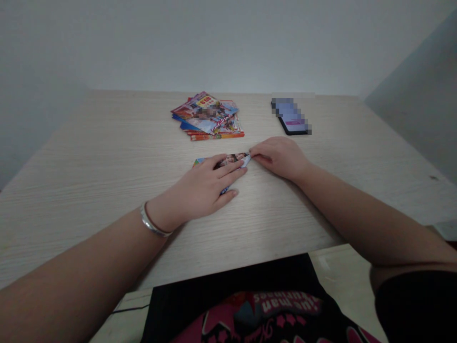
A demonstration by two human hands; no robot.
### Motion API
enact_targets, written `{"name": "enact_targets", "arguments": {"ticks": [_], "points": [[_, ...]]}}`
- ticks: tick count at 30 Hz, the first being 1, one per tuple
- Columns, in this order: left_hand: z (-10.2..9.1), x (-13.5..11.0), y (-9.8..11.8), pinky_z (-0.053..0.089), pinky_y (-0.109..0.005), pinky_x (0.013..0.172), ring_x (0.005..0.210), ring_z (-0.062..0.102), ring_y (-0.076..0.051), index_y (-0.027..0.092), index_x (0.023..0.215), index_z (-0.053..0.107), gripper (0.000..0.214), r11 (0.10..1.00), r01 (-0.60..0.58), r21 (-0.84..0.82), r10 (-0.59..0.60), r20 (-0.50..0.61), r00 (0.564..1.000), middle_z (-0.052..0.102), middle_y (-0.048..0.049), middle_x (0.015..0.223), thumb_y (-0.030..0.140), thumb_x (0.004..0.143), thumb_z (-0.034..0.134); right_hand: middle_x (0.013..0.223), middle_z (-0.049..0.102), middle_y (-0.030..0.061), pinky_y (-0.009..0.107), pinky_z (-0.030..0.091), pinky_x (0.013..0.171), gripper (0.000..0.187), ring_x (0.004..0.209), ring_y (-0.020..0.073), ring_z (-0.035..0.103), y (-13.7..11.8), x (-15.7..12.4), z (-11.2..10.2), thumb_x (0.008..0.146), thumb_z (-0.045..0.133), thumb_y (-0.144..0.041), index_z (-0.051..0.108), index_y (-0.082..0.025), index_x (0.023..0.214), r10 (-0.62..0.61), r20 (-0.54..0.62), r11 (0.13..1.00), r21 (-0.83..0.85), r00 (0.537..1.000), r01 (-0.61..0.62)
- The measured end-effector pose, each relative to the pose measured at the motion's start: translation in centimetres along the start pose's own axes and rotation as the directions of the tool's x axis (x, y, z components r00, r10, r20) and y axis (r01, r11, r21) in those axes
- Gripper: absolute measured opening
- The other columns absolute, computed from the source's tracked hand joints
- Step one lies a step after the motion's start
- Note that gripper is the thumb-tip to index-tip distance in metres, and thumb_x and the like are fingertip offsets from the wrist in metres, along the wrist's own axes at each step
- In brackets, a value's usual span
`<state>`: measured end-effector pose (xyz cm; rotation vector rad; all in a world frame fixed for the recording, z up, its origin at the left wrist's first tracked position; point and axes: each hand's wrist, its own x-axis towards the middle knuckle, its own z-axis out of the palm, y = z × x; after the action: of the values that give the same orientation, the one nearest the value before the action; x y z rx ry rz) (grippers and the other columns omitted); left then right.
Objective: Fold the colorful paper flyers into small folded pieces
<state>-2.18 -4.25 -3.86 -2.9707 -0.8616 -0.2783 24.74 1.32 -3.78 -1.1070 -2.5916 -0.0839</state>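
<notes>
A piece of printed glossy paper [233,159], apparently folded to a narrow shape with a pointed right end, lies on the table in front of me. My left hand [209,183] rests flat over it with the fingers stretched out and a little apart, covering most of its left and lower part. At the pointed right end, my right hand [280,155] has its thumb and forefinger pinched together on the paper's tip. Its other fingers are curled in and partly hidden.
Beyond my left hand sits an untidy stack of colourful printed leaflets [210,116]. A dark phone [293,119] with a lit, partly blurred screen lies at the back right. The pale wood-grain table [107,157] meets a wall behind.
</notes>
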Motion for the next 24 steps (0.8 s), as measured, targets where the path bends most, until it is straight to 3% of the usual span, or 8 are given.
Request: {"name": "enact_targets", "arguments": {"ticks": [6, 17, 21, 24], "points": [[0.4, 0.0, 0.2, 0.039, -0.055, 0.123, 0.149, 0.045, -0.038, 0.01, 0.153, 0.051, 0.056, 1.0, 0.002, 0.008, -0.002, -0.033, 0.999, 0.045, -0.0194, 0.164, 0.041, 0.108, 0.041, 0.115, 0.082, 0.0058, 0.034, 0.057, 0.091, 0.024, 0.103, 0.0216, 0.077, 0.9, -0.3, 0.5, 0.101, 0.06, -0.024, 0.082, -0.022, 0.108, -0.12, -0.082, 0.989, 0.078, 0.989, 0.126], [-0.1, 0.3, 0.5, 0.039, -0.057, 0.124, 0.146, 0.047, -0.038, 0.007, 0.149, 0.055, 0.054, 0.999, 0.014, -0.045, -0.016, -0.036, 0.999, 0.053, -0.0181, 0.158, 0.037, 0.106, 0.043, 0.109, 0.082, 0.0084, 0.037, 0.053, 0.091, 0.024, 0.102, 0.0235, 0.072, 0.5, 0.2, 1.1, 0.099, 0.059, -0.024, 0.083, -0.021, 0.104, -0.068, -0.086, 0.989, 0.128, 0.994, 0.079], [-0.4, 0.5, 0.6, 0.042, -0.053, 0.121, 0.145, 0.049, -0.035, 0.006, 0.151, 0.05, 0.056, 0.966, 0.165, -0.199, -0.174, -0.031, 0.984, 0.049, -0.0221, 0.158, 0.036, 0.105, 0.041, 0.107, 0.08, 0.0118, 0.041, 0.05, 0.093, 0.026, 0.1, 0.0256, 0.07, 0.4, 0.4, 1.0, 0.094, 0.061, -0.025, 0.079, -0.017, 0.111, -0.045, -0.108, 0.977, 0.202, 0.993, 0.066], [-0.6, 0.5, 0.4, 0.044, -0.054, 0.119, 0.141, 0.052, -0.036, 0.006, 0.159, 0.036, 0.067, 0.899, 0.302, -0.318, -0.317, 0.004, 0.948, 0.05, -0.0238, 0.155, 0.036, 0.1, 0.048, 0.096, 0.078, 0.01, 0.041, 0.048, 0.09, 0.02, 0.093, 0.0247, 0.067, 0.6, 0.2, 0.8, 0.093, 0.063, -0.031, 0.077, -0.018, 0.097, -0.057, -0.091, 0.959, 0.27, 0.994, 0.08]]}}
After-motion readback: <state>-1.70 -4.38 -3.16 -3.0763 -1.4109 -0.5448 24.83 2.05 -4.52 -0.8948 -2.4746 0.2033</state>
